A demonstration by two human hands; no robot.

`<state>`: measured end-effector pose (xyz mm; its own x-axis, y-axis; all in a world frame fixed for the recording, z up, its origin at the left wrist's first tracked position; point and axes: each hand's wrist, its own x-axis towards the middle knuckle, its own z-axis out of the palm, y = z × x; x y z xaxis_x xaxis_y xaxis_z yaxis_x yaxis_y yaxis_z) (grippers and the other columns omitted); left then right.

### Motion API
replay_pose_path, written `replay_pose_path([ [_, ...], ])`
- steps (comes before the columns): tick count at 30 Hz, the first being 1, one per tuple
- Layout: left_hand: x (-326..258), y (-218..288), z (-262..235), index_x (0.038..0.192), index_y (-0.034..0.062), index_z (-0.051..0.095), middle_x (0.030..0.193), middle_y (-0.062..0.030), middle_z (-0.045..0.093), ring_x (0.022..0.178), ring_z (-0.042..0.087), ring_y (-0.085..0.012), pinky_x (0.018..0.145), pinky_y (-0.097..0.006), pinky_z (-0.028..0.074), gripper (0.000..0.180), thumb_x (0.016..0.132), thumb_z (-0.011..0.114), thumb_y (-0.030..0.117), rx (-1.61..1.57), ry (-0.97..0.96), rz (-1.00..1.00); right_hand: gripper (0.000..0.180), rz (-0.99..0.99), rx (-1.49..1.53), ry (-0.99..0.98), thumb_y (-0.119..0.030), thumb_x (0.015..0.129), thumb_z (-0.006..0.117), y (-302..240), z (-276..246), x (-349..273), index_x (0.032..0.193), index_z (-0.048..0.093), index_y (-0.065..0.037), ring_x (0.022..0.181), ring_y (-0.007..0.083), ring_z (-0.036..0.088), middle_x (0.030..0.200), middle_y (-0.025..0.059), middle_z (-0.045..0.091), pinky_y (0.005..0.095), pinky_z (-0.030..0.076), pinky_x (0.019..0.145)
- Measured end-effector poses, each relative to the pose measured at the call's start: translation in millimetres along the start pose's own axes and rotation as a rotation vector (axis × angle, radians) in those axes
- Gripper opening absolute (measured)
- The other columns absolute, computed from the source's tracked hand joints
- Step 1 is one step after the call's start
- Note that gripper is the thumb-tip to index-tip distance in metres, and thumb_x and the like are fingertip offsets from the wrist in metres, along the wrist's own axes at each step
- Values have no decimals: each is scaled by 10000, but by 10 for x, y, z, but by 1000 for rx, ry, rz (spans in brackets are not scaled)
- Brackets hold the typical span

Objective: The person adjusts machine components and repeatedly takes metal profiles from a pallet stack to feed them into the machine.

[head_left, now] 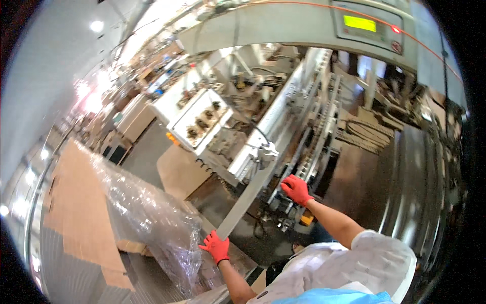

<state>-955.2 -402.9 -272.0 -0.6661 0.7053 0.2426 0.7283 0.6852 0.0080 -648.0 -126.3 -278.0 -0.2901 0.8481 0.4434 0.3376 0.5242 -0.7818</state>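
Observation:
My left hand, in a red glove, grips the near end of a long narrow grey board. The board slants away from me to the upper right, its far part lying along the rails of a machine. My right hand, gloved in red too, is closed with its fingers curled, just above the near end of the metal rails. Whether anything is inside those fingers is hidden. Beside the board's middle sits a whitish metal clamp-like fitting.
Clear plastic film and brown cardboard cover a stack of grey boards at left. A machine beam with a lit yellow-green display crosses overhead. A white box with dark knobs stands left of the rails.

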Motion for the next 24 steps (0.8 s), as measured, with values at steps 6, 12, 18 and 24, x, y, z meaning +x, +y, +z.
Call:
replay_pose_path([
  [6,307,303,138,1201,153,537,1143,-97,599,1137,547,-312,1015,-596,301,650,657,802,390,-34,-58,214,197,456,553,38,-195,950,636,119,19,57,990,668,-6,809,68,540,858,-10,621,250,450,713],
  [12,551,578,232,1203,119,542,1164,-117,628,1101,581,-352,945,-542,407,637,658,807,315,-265,-155,268,258,537,682,-34,-255,981,600,-10,-4,-446,1042,699,-24,973,120,592,1027,26,691,288,467,883],
  [18,336,715,-100,1147,91,590,1073,-159,674,1019,625,-383,860,-482,489,568,623,781,194,-400,-215,295,362,755,879,-340,-337,950,656,-268,-184,-784,1137,662,-26,1018,142,581,1075,66,656,314,470,890],
  [24,-619,1552,-608,1124,83,608,1058,-157,685,1004,635,-381,843,-475,498,565,610,791,229,-464,-306,360,928,881,547,-266,-495,832,759,-803,-481,-1040,1487,269,-58,1267,250,439,1425,114,429,388,380,1056],
])
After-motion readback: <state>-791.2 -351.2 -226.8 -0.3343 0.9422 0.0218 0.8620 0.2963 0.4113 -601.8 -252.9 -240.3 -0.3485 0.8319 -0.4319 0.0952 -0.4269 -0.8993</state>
